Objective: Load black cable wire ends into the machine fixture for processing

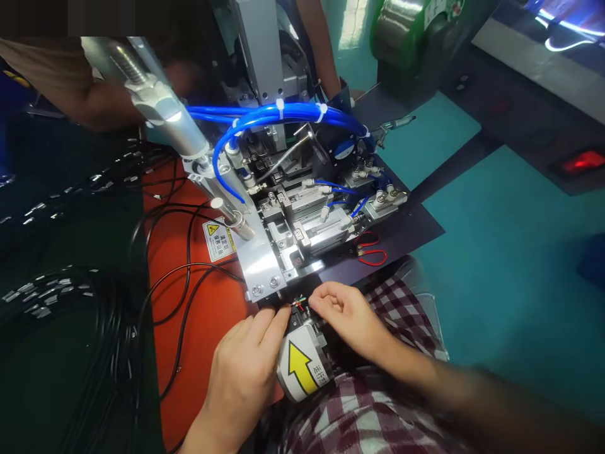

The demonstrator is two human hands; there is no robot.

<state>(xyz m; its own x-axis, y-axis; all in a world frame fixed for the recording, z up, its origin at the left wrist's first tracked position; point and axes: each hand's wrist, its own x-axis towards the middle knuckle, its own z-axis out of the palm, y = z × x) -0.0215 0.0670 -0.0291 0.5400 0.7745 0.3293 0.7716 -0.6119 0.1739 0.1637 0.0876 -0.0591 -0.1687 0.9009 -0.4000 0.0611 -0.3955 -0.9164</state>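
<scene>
Small thin coloured wires [299, 304], red and pale, show in the gap between my two hands at the front of the machine. My left hand [246, 366] comes in from the left, its fingers closed together with the tips at the wires; what lies under them is hidden. On the other side my right hand [347, 315] is closed in a pinch, thumb against forefinger, close to the wire ends. Whatever sits in that pinch is too small to make out. Just below the fingertips is a white rounded cover [285, 372] with a yellow arrow.
Ahead stands a metal machine [258, 265] with pneumatic cylinders and blue air hoses [293, 112]. Red-handled scissors or snips [373, 257] lie on its dark base plate. Black cables [182, 315] cross the red surface [208, 340] at left. Another person's arm [316, 44] is behind the machine.
</scene>
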